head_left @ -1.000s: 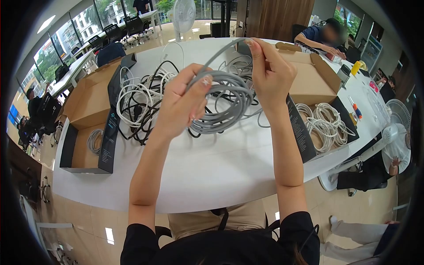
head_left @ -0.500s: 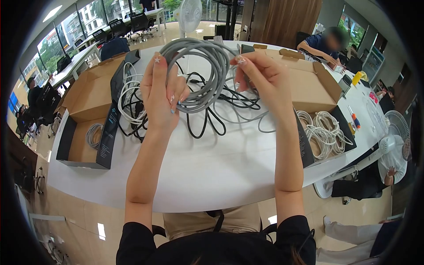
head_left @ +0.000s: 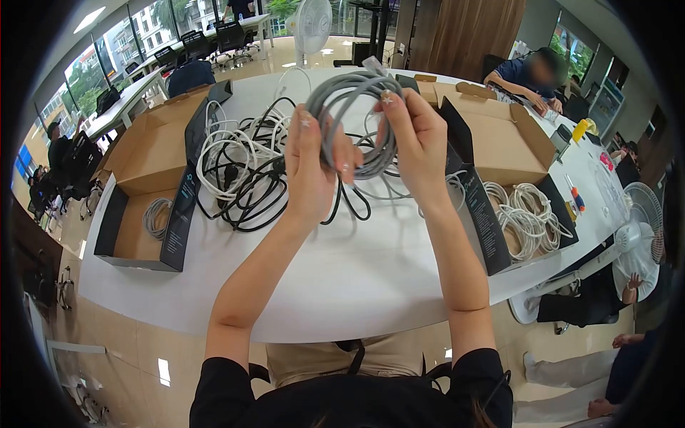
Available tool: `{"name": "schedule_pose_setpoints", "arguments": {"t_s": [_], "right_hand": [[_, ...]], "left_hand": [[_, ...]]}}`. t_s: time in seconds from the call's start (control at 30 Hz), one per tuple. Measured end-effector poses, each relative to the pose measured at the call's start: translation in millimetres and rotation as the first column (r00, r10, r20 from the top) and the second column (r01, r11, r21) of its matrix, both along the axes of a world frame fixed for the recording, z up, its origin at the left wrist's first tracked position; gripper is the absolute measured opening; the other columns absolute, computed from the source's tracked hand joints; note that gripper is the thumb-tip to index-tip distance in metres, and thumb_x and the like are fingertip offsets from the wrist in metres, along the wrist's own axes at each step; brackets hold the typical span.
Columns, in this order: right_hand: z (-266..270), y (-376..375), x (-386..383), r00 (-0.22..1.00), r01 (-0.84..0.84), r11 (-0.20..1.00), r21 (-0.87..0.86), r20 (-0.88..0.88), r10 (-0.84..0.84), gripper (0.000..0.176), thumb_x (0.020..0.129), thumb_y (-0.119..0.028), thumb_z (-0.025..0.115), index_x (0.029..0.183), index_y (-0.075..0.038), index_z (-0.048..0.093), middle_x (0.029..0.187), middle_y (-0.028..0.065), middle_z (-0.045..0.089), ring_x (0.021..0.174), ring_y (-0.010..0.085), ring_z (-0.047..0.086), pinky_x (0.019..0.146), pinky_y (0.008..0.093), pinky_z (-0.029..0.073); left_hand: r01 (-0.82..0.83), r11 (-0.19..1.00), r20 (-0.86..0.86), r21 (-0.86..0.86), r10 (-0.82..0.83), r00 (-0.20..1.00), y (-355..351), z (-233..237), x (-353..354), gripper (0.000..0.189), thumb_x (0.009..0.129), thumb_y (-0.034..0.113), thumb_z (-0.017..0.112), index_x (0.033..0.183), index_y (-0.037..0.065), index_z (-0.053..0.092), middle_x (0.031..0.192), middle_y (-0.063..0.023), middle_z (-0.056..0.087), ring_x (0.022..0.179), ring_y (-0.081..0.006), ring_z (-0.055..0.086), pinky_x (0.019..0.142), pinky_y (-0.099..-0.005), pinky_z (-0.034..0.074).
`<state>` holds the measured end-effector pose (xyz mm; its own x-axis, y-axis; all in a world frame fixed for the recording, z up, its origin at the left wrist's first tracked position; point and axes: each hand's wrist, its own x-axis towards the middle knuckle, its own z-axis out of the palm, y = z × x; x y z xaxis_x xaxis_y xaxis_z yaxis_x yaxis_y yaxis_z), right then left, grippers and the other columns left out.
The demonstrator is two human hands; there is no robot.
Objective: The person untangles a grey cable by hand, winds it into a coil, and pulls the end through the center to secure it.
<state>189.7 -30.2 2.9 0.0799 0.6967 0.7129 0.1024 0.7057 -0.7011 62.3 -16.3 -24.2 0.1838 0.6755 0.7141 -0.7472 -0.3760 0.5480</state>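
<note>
A coiled grey cable (head_left: 357, 167) is held up over the white table (head_left: 342, 278). My left hand (head_left: 312, 160) is closed round the coil's left side, and my right hand (head_left: 414, 139) pinches its right side. A clear connector end (head_left: 374, 66) sticks up at the top of the coil. Behind and below lie tangled black cables (head_left: 250, 207) and white cables (head_left: 221, 160). An open box on the left (head_left: 137, 262) holds a small grey coil (head_left: 157, 218). The open box on the right (head_left: 494, 235) holds several white cable coils (head_left: 526, 221).
A co-worker (head_left: 531, 77) sits at the far right of the table. Near the right edge lie a screwdriver (head_left: 577, 200) and a yellow object (head_left: 581, 130). A standing fan (head_left: 312, 27) is behind the table; another fan (head_left: 631, 221) stands at the right.
My left hand has moved right, closer to my right hand. The coil has shifted right and looks narrower. More of the tangled cables on the left is uncovered.
</note>
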Motion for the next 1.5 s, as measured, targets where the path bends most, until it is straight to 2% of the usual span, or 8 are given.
{"name": "schedule_pose_setpoints", "arguments": {"t_s": [0.13,0.37,0.5,0.53,0.63,0.87,1.07,1.5], "right_hand": [[2,6,13,0.999,-0.030,0.999,0.032,0.022,0.029,0.022,0.089,-0.019,0.049,0.079,0.000,0.056,0.054,-0.0023,0.047,0.047,0.0012,0.040,0.042,0.0171,0.028],[3,-1,10,0.971,-0.032,0.999,-0.014,0.237,0.034,0.015,0.084,-0.015,0.056,0.083,0.000,0.059,0.051,0.0004,0.045,0.046,0.0031,0.039,0.043,0.0196,0.030],[2,-3,1,0.913,0.256,0.964,0.074,0.308,-0.267,0.018,0.082,-0.018,0.060,0.082,-0.001,0.058,0.049,0.0061,0.046,0.043,0.0101,0.042,0.043,0.0248,0.033],[2,-4,-1,0.902,0.291,0.952,0.092,0.306,-0.305,0.018,0.081,-0.019,0.060,0.082,-0.001,0.058,0.050,0.0068,0.047,0.043,0.0118,0.042,0.043,0.0253,0.033],[-2,1,-2,0.894,0.330,0.934,0.137,0.273,-0.356,0.018,0.081,-0.019,0.060,0.082,-0.001,0.058,0.052,0.0086,0.050,0.042,0.0158,0.043,0.043,0.0260,0.034],[-1,2,-1,0.941,0.277,0.958,0.082,0.180,-0.287,0.013,0.085,-0.012,0.055,0.085,0.001,0.058,0.057,-0.0019,0.050,0.052,0.0011,0.039,0.046,0.0172,0.030],[-1,8,10,0.969,0.128,0.990,0.065,0.202,-0.138,0.019,0.089,-0.014,0.049,0.080,0.002,0.054,0.059,-0.0004,0.049,0.052,0.0022,0.041,0.046,0.0173,0.030],[10,-9,28,0.955,-0.119,0.992,-0.040,0.269,0.125,0.017,0.088,-0.017,0.051,0.083,-0.001,0.055,0.057,-0.0002,0.050,0.050,0.0043,0.047,0.044,0.0205,0.037]], "left_hand": [[0.043,0.998,-0.123,0.042,-0.037,0.992,-3,-4,-1,0.065,0.083,0.062,0.030,0.098,0.000,0.043,0.061,-0.0083,0.052,0.051,-0.0185,0.054,0.059,-0.0307,0.047],[0.227,0.902,-0.386,-0.368,-0.370,0.845,3,21,-33,0.103,0.065,0.083,0.006,0.093,-0.003,0.056,0.073,-0.0132,0.059,0.063,-0.0231,0.060,0.065,-0.0326,0.049],[-0.308,0.933,-0.424,0.187,0.359,0.832,15,23,-34,0.069,0.079,0.058,0.047,0.115,-0.001,0.043,0.094,-0.0127,0.058,0.084,-0.0178,0.058,0.070,-0.0275,0.048],[-0.245,0.948,-0.498,0.203,0.315,0.808,11,27,-39,0.060,0.076,0.031,0.065,0.121,0.002,0.038,0.100,-0.0122,0.055,0.088,-0.0148,0.055,0.070,-0.0256,0.046],[-0.417,0.817,-0.583,0.399,0.577,0.572,2,22,-31,0.057,0.075,0.022,0.066,0.121,0.004,0.038,0.098,-0.0127,0.055,0.085,-0.0137,0.054,0.068,-0.0237,0.044],[-0.492,0.785,-0.520,0.376,0.619,0.589,10,18,-27,0.040,0.086,0.019,0.053,0.121,0.002,0.041,0.075,-0.0106,0.062,0.056,-0.0134,0.057,0.057,-0.0221,0.045],[-0.410,0.859,-0.398,0.307,0.507,0.765,8,15,-20,0.025,0.091,0.019,0.043,0.099,-0.004,0.051,0.067,-0.0085,0.060,0.054,-0.0131,0.058,0.051,-0.0215,0.047],[0.285,0.923,-0.297,-0.259,-0.356,0.886,17,-9,-26,0.040,0.089,0.046,0.038,0.083,0.007,0.044,0.045,0.0064,0.029,0.038,-0.0076,0.034,0.045,-0.0231,0.032]]}}
